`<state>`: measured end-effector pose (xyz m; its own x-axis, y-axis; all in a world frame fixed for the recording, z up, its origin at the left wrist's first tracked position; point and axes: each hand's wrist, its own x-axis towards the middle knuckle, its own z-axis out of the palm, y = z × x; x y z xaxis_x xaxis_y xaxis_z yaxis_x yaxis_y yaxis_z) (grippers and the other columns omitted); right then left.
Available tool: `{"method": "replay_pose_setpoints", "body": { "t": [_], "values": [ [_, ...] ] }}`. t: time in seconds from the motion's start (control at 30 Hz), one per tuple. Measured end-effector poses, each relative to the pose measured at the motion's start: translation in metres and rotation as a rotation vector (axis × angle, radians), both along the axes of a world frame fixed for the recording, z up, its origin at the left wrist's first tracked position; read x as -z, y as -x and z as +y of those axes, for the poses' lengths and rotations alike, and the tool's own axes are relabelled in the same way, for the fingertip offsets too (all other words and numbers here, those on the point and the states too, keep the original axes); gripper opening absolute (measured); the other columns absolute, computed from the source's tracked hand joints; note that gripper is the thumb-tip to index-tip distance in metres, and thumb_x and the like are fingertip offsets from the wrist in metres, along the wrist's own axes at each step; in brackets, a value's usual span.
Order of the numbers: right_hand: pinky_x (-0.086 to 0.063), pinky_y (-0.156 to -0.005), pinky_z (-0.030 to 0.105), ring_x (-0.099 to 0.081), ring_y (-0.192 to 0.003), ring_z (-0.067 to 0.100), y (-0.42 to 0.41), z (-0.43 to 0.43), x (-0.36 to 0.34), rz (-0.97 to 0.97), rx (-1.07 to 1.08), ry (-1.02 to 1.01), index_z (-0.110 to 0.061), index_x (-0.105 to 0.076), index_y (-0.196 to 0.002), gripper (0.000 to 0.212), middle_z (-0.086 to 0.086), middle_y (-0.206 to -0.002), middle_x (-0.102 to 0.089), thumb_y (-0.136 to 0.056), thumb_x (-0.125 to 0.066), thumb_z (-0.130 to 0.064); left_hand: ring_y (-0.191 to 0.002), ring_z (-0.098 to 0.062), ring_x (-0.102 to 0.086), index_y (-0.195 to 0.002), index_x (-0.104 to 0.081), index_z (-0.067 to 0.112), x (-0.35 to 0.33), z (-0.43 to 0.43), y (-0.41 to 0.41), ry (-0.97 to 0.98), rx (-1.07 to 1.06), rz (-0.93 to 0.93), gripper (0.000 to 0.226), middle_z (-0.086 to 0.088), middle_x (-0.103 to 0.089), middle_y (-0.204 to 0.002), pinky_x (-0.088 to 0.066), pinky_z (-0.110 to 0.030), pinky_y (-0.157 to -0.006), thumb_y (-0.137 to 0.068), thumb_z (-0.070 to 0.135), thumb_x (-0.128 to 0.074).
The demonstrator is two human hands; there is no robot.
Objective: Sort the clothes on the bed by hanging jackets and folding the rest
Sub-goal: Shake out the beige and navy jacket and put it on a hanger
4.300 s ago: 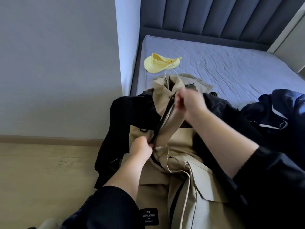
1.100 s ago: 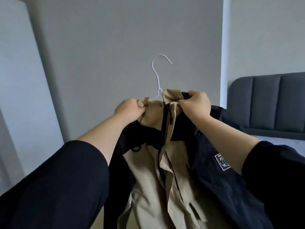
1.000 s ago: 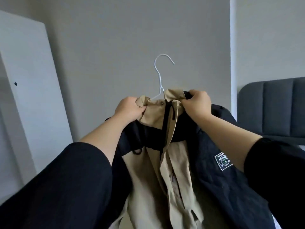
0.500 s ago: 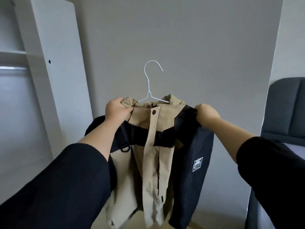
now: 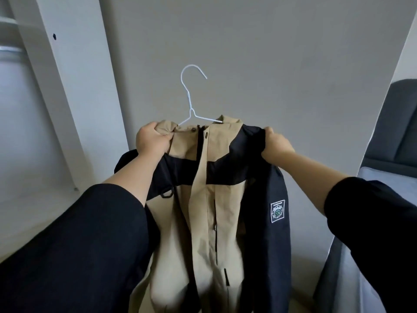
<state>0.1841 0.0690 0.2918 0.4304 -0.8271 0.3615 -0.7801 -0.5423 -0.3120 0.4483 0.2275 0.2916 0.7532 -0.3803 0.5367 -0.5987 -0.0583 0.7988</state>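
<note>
Left grip (image 5: 152, 141) clutches jacket (image 5: 214, 199) collar, right grip (image 5: 276, 143) shoulder; jacket hangs below.

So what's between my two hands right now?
Head view: the jacket, its tan collar and black shoulder, spans from left hand to right hand; the white hanger rises above.

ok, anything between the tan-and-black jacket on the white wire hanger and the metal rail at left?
Yes: the white upright wardrobe panel stands between the tan-and-black jacket and the metal rail. Nothing else visible blocks it.
</note>
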Motion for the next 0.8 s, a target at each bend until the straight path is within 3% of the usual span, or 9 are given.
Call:
{"method": "replay_pose_setpoints", "body": {
  "t": [0.13, 0.23, 0.3, 0.4, 0.47, 0.53, 0.6, 0.7, 0.8],
  "values": [
    [-0.040, -0.072, 0.024, -0.058, -0.091, 0.025, 0.025, -0.014, -0.019, 0.033, -0.233, -0.188, -0.007, -0.064, -0.112, 0.043, 0.014, -0.105, -0.064, -0.079, -0.045, 0.012, -0.074, -0.020, -0.055, -0.081, -0.065, 0.011, 0.031, 0.004, -0.018, -0.021, -0.012, 0.136, 0.012, 0.002, -0.059, -0.073, -0.041, -0.025, -0.065, -0.076, 0.018, -0.072],
    [-0.042, -0.063, 0.021, -0.061, -0.077, 0.022, 0.037, -0.018, -0.008, -0.187, -0.051, -0.116, -0.005, -0.073, -0.094, 0.035, 0.014, -0.091, -0.068, -0.079, -0.046, 0.013, -0.076, -0.021, -0.057, -0.081, -0.065, 0.013, 0.039, 0.001, -0.020, -0.011, 0.019, 0.180, 0.012, 0.003, -0.059, -0.074, -0.045, -0.027, -0.069, -0.074, 0.017, -0.074],
    [-0.046, -0.075, 0.028, -0.062, -0.096, 0.030, 0.031, -0.019, 0.005, -0.110, 0.060, -0.035, -0.008, -0.071, -0.102, 0.037, 0.014, -0.106, -0.068, -0.082, -0.045, 0.008, -0.077, -0.020, -0.058, -0.081, -0.064, 0.017, 0.038, -0.003, -0.013, -0.018, 0.056, 0.155, 0.015, 0.004, -0.061, -0.075, -0.046, -0.027, -0.070, -0.073, 0.017, -0.077],
    [-0.040, -0.091, 0.027, -0.056, -0.115, 0.028, 0.010, -0.001, -0.003, -0.366, -0.089, -0.036, -0.010, -0.063, -0.119, 0.033, 0.010, -0.122, -0.063, -0.094, -0.042, -0.009, -0.077, -0.020, -0.058, -0.082, -0.064, 0.016, 0.037, -0.011, -0.003, -0.037, 0.094, 0.129, 0.016, 0.001, -0.063, -0.079, -0.047, -0.029, -0.071, -0.073, 0.017, -0.078],
    [-0.041, -0.086, 0.028, -0.058, -0.104, 0.026, -0.006, 0.012, -0.014, -0.393, -0.241, -0.182, -0.012, -0.067, -0.106, 0.031, 0.007, -0.107, -0.066, -0.097, -0.044, -0.031, -0.076, -0.019, -0.058, -0.083, -0.064, 0.016, 0.037, -0.014, 0.003, -0.048, 0.117, 0.127, 0.018, 0.002, -0.063, -0.078, -0.049, -0.029, -0.072, -0.073, 0.017, -0.079],
    [-0.040, -0.075, 0.029, -0.056, -0.086, 0.019, -0.016, 0.027, -0.015, -0.140, -0.318, -0.283, -0.012, -0.067, -0.090, 0.039, 0.000, -0.088, -0.061, -0.092, -0.051, -0.048, -0.070, -0.015, -0.056, -0.081, -0.063, 0.017, 0.037, -0.017, 0.008, -0.055, 0.119, 0.097, 0.019, 0.007, -0.060, -0.072, -0.047, -0.027, -0.070, -0.071, 0.017, -0.079],
    [-0.036, -0.060, 0.022, -0.046, -0.066, 0.015, -0.022, 0.033, -0.004, 0.011, -0.319, -0.237, -0.010, -0.055, -0.068, 0.039, -0.001, -0.068, -0.051, -0.089, -0.061, -0.041, -0.067, -0.011, -0.053, -0.081, -0.064, 0.015, 0.038, -0.016, 0.011, -0.084, 0.136, 0.060, 0.020, 0.008, -0.058, -0.071, -0.045, -0.025, -0.065, -0.069, 0.017, -0.080],
    [-0.029, -0.047, 0.023, -0.038, -0.054, 0.015, -0.027, 0.032, 0.015, -0.125, -0.262, -0.088, -0.013, -0.038, -0.053, 0.046, 0.000, -0.055, -0.038, -0.088, -0.065, -0.025, -0.069, 0.001, -0.052, -0.089, -0.064, 0.019, 0.037, -0.010, 0.011, -0.158, 0.235, 0.056, 0.027, 0.014, -0.058, -0.077, -0.043, -0.014, -0.058, -0.069, 0.017, -0.081],
    [-0.028, -0.047, 0.023, -0.045, -0.058, 0.019, -0.029, 0.033, 0.029, -0.286, -0.153, 0.009, -0.013, -0.045, -0.055, 0.038, -0.002, -0.057, -0.046, -0.087, -0.063, -0.022, -0.090, 0.001, -0.055, -0.115, -0.060, 0.025, 0.026, -0.002, 0.006, -0.174, 0.522, 0.247, 0.037, 0.013, -0.059, -0.102, -0.041, -0.013, -0.077, -0.080, 0.022, -0.074]
  ]
}}
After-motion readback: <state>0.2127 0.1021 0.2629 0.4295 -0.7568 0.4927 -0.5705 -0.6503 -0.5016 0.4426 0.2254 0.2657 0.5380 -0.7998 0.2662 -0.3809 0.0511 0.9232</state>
